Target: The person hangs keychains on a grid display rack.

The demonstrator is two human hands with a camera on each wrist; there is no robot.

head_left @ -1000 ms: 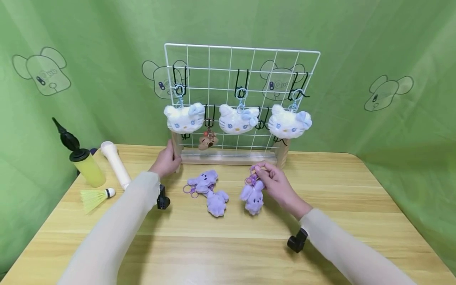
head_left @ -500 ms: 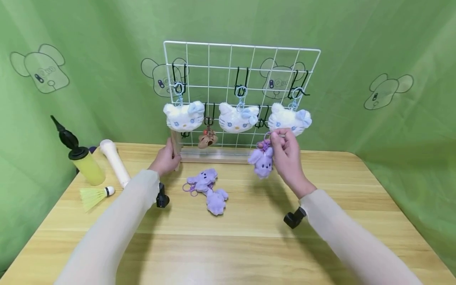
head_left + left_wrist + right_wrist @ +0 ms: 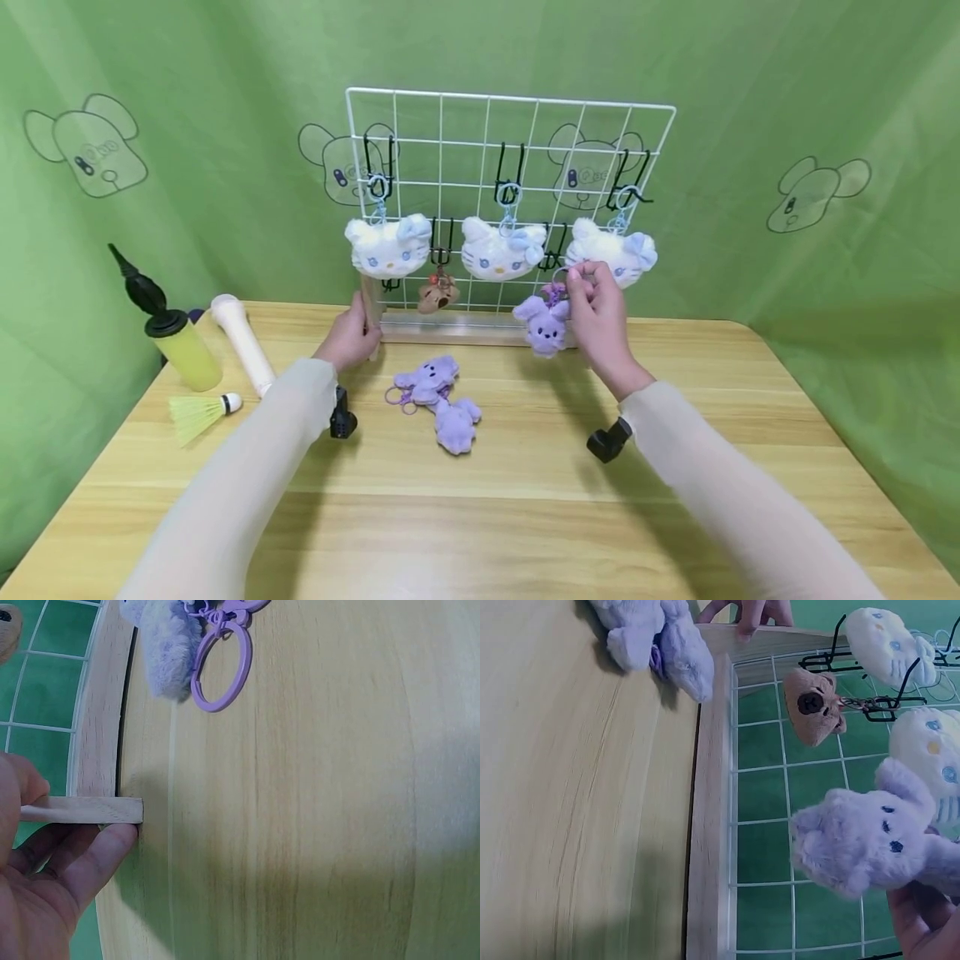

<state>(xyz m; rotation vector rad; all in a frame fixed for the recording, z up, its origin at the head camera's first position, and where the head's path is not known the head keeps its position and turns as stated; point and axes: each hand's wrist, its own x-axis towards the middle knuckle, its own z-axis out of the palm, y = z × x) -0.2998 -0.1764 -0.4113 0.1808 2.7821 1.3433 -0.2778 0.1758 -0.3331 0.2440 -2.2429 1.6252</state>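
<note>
My left hand [image 3: 351, 335] grips the wooden side support [image 3: 82, 810] of a white wire grid rack [image 3: 510, 97], thumb on one face and fingers on the other. With thumb and fingertips my right hand [image 3: 602, 321] pinches the ring of a purple plush bunny keychain [image 3: 546, 327], which hangs in front of the rack's lower right part. In the right wrist view the plush bunny [image 3: 862, 840] faces the camera, its ring out of sight. Close by, a white cat plush keychain [image 3: 592, 245] hangs partly behind the right hand.
Two more purple plush keychains [image 3: 456, 427] lie on the table [image 3: 420, 533]. Other white cat plushes [image 3: 501, 252] and a brown plush keychain [image 3: 438, 295] hang from black hooks. At left are a yellow pump [image 3: 187, 354], a white stick-like object [image 3: 243, 343] and a shuttlecock [image 3: 201, 417].
My right hand has raised the purple plush bunny keychain from the table to the rack's lower right, then moved it slightly up and left. The left hand stays on the support.
</note>
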